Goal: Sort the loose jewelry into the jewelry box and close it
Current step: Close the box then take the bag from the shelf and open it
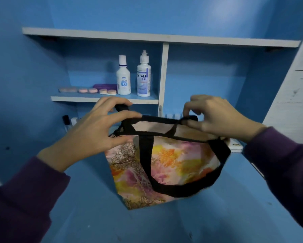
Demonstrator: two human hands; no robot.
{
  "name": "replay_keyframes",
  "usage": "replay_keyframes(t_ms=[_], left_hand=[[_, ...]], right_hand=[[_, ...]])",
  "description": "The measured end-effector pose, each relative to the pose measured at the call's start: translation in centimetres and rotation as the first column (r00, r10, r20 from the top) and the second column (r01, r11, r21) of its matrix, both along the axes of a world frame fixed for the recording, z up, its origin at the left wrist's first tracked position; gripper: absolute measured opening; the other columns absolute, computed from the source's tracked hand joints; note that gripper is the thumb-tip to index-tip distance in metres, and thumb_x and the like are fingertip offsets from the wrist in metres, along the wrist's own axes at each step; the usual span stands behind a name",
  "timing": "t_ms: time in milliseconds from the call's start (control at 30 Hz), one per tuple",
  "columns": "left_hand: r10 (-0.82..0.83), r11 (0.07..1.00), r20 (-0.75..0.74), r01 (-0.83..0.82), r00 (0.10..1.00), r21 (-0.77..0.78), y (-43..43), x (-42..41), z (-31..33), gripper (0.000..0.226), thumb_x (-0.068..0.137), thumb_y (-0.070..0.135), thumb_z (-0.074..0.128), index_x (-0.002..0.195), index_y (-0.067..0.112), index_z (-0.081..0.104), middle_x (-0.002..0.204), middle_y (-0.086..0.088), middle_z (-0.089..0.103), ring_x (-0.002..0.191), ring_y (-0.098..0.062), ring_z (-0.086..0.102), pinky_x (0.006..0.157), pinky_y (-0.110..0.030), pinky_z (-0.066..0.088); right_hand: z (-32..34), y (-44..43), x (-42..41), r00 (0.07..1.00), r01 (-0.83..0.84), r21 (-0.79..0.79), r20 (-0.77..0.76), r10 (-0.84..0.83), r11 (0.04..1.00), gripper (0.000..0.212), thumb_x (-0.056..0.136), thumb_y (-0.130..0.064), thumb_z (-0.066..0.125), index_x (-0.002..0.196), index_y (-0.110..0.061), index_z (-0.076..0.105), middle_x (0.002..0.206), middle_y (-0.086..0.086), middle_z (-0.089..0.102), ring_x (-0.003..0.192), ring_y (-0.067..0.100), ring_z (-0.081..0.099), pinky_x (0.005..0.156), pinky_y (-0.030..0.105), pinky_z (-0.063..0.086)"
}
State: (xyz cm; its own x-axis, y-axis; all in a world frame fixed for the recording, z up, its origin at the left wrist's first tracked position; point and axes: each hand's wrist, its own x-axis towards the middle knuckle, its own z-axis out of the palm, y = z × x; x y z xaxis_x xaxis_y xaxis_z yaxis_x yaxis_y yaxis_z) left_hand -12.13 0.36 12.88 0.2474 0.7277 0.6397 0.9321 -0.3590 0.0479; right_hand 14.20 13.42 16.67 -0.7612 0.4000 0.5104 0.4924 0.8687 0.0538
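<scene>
Fingers (128,114) of left hand (93,130) and right hand (217,118) pinch strap (157,119) above bag (166,160).

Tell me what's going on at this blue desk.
A person in purple sleeves holds a colourful tote bag by its black handle: the left hand grips one end, the right hand pinches the other. The bag stands on the blue desk, in front of a shelf with two white bottles. No jewelry or jewelry box is in view.

A floral tote bag (173,160) stands on the blue desk (77,216).
</scene>
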Motion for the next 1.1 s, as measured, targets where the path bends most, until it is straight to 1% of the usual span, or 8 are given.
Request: replay_keyframes(t_ms=[100,200,400,500,667,800,967,1100], left_hand=[[0.059,0.997,0.169,-0.05,0.984,-0.055,-0.7,0.3,-0.5,0.073,0.068,0.066,0.058,0.136,0.045,0.038,0.145,0.01,0.03,0.132,-0.009,0.033,0.103,-0.043,0.04],[0.107,0.992,0.275,-0.082,0.955,-0.1,-1.1,0.2,-0.6,0.088,0.06,0.071,0.06,0.139,0.054,0.025,0.151,0.018,0.018,0.13,-0.005,0.036,0.099,-0.045,0.046],[0.177,0.98,0.331,-0.136,0.927,-0.144,-1.8,0.1,-0.5,0.086,0.055,0.076,0.068,0.13,0.051,0.034,0.126,0.02,0.042,0.101,0.008,0.052,0.076,-0.028,0.053],[0.213,0.966,0.382,-0.135,0.899,-0.221,-2.1,-0.7,-0.7,0.065,0.052,0.071,0.068,0.11,0.048,0.046,0.099,0.019,0.061,0.089,0.008,0.057,0.072,-0.024,0.052],[0.169,0.964,0.542,-0.024,0.823,-0.264,-2.5,-1.6,-1.4,0.064,0.039,0.091,0.059,0.086,0.047,0.067,0.076,0.023,0.07,0.073,0.002,0.066,0.071,-0.013,0.052],[0.158,0.969,0.629,0.003,0.762,-0.248,-1.5,-0.9,-1.2,0.021,0.06,0.066,0.074,0.072,0.049,0.071,0.065,0.012,0.071,0.058,0.002,0.064,0.054,-0.007,0.045],[0.139,0.961,0.739,0.089,0.659,-0.26,-0.2,0.4,-1.2,0.01,0.066,0.019,0.075,0.067,0.03,0.074,0.065,0.013,0.072,0.062,0.005,0.064,0.056,-0.006,0.045],[0.134,0.959,0.778,0.116,0.613,-0.257,0.5,1.0,-1.3,0.015,0.059,0.026,0.072,0.074,0.029,0.071,0.07,0.017,0.072,0.07,0.004,0.067,0.06,-0.007,0.05]], right_hand=[[1.1,0.0,-2.0,0.927,-0.149,-0.581,-0.364,-0.092,0.8,0.014,0.087,-0.012,0.059,0.076,-0.017,0.052,0.073,0.001,0.06,0.065,0.012,0.05,0.065,0.03,0.04],[2.1,0.7,-3.0,0.769,-0.324,-0.8,-0.534,-0.352,0.505,0.006,0.092,-0.02,0.053,0.094,-0.016,0.048,0.067,0.008,0.06,0.052,0.023,0.051,0.057,0.032,0.039],[2.3,3.1,-1.8,0.835,-0.147,-0.957,-0.256,-0.487,0.249,0.043,0.089,-0.036,0.062,0.122,-0.014,0.048,0.105,0.012,0.059,0.075,0.021,0.06,0.057,0.029,0.049],[2.0,3.1,0.4,0.94,0.1,-0.904,-0.051,-0.336,0.416,0.069,0.078,-0.057,0.062,0.136,-0.026,0.041,0.119,0.004,0.058,0.096,0.018,0.064,0.074,0.031,0.051],[2.2,2.3,4.1,0.912,0.364,-0.7,0.403,-0.081,0.615,0.038,0.072,-0.068,0.063,0.095,-0.038,0.069,0.09,-0.017,0.068,0.088,0.007,0.062,0.08,0.03,0.05],[1.5,3.0,5.1,0.885,0.44,-0.517,0.388,-0.257,0.734,0.017,0.084,-0.014,0.064,0.07,-0.023,0.068,0.061,-0.005,0.065,0.062,0.02,0.065,0.056,0.025,0.049],[1.6,3.0,6.2,0.85,0.524,-0.456,0.33,-0.41,0.719,0.027,0.083,-0.007,0.055,0.062,-0.021,0.064,0.059,0.001,0.061,0.049,0.022,0.064,0.05,0.024,0.045],[2.3,2.8,6.0,0.851,0.507,-0.443,0.391,-0.349,0.74,0.02,0.083,-0.012,0.063,0.072,-0.029,0.062,0.073,-0.002,0.064,0.069,0.015,0.06,0.06,0.024,0.043]])
